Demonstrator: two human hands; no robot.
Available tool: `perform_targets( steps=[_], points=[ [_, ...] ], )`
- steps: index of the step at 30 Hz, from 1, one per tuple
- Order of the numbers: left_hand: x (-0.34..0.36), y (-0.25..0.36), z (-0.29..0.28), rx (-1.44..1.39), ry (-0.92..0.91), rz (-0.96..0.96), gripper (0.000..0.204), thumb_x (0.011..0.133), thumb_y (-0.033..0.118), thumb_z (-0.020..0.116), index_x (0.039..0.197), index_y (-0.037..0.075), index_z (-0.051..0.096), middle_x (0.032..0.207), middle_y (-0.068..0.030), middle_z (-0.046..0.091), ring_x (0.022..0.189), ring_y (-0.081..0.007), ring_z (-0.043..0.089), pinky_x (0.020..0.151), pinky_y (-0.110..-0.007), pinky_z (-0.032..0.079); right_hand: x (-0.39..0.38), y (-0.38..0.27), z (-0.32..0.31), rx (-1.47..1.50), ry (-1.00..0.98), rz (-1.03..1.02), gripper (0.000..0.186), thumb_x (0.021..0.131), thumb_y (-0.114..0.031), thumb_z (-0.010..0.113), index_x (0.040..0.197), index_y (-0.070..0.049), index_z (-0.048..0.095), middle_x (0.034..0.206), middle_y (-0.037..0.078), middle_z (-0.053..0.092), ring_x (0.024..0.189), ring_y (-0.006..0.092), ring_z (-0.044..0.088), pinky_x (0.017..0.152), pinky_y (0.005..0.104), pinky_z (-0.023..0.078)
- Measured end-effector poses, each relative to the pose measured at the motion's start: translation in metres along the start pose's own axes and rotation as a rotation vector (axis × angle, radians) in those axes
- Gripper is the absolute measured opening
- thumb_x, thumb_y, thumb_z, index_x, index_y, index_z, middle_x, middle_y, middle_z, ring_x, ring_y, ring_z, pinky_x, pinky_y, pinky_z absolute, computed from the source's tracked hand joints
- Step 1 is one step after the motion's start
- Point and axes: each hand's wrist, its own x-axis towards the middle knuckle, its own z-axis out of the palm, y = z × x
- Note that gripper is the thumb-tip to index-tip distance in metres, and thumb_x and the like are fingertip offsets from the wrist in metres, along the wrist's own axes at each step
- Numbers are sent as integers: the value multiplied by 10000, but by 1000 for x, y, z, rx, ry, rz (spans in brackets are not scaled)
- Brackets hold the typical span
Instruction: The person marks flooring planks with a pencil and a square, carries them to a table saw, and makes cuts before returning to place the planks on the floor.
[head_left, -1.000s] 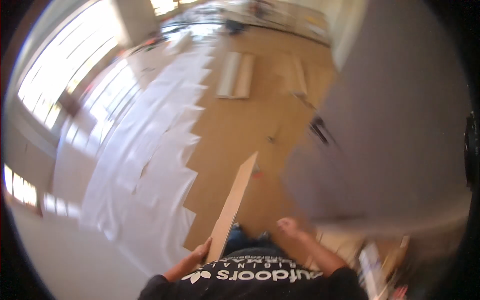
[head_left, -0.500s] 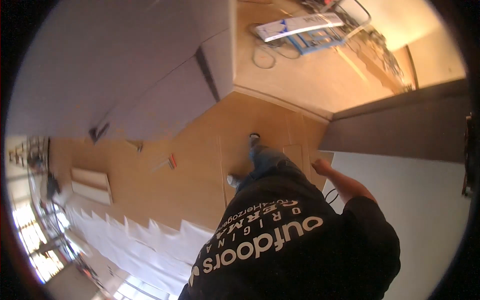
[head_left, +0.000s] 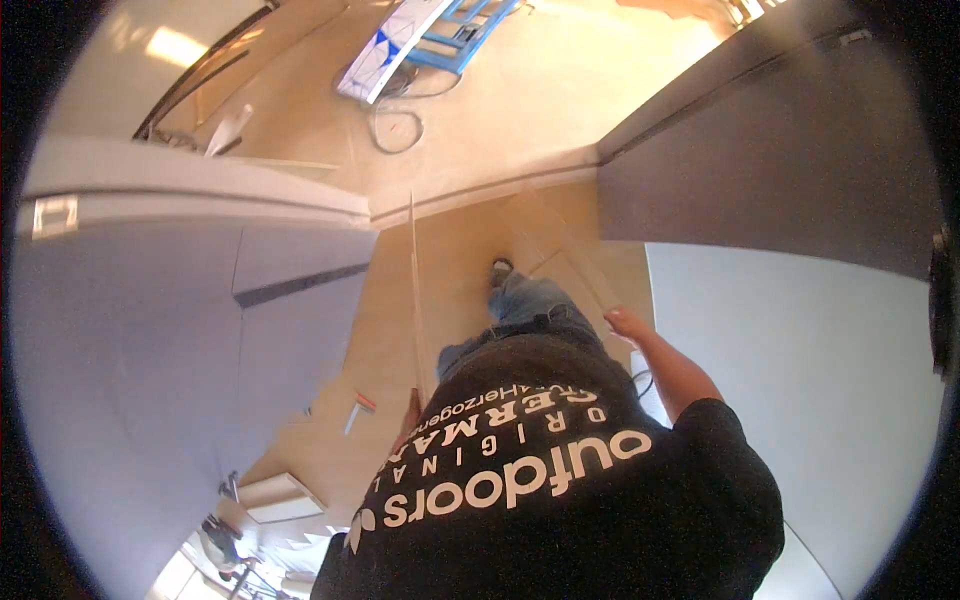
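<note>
My left hand (head_left: pixel 410 408), largely hidden beside my torso at lower centre, is closed on a long, narrow wooden plank (head_left: pixel 414 305), seen nearly edge-on, pointing forward. My right hand (head_left: pixel 622 325) hangs to the right of my jeans, fingers loosely curled, with nothing evident in it. Light boards or seams on the brown floor (head_left: pixel 470 245) lie beyond it, blurred.
Grey walls flank me (head_left: pixel 150 320) (head_left: pixel 770 120), with a doorway ahead. Beyond lie a blue frame (head_left: pixel 450 40), a white-and-blue package (head_left: pixel 385 55) and a looped hose (head_left: pixel 395 135). Behind at lower left are a squeegee-like tool (head_left: pixel 360 408), boards (head_left: pixel 280 500) and another person (head_left: pixel 220 550).
I have turned and walked from the open room with white sheeting into the doorway between grey walls. The blue frame is now straight ahead; my left hand still has the plank.
</note>
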Motion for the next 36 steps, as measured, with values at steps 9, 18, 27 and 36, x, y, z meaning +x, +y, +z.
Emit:
perform_targets(
  steps=[9, 18, 27, 36],
  points=[
    [69, 279, 91, 136, 35, 48, 790, 888, 801, 462, 1158, 65, 560, 1014, -132, 566, 907, -260, 558, 759, -386, 457, 167, -192, -175, 186, 273, -213, 317, 897, -299, 564, 891, 1, 665, 758, 163, 667, 707, 232, 622, 672, 400, 492],
    [234, 562, 257, 361, -115, 13, 754, 880, 805, 473, 1090, 88, 574, 931, -109, 562, 827, -242, 554, 694, -378, 456, 316, -159, -212, 29, 257, -95, 446, 920, -417, 541, 934, 2, 691, 977, 269, 674, 898, 438, 654, 770, 508, 498],
    [237, 849, 510, 753, -156, 57, 721, 872, 809, 485, 1023, 112, 589, 847, -87, 557, 747, -224, 550, 628, -370, 455, 381, -309, -451, 741, 595, 277, 369, 930, -350, 577, 983, -22, 737, 987, 226, 724, 916, 365, 694, 812, 457, 539],
    [222, 999, 843, 959, -195, 62, 692, 864, 812, 497, 956, 135, 603, 763, -65, 553, 667, -206, 546, 563, -362, 454, 601, -175, -717, 750, 839, 320, 417, 919, -375, 612, 1009, 15, 729, 876, 198, 732, 823, 327, 700, 752, 444, 542]
  ],
)
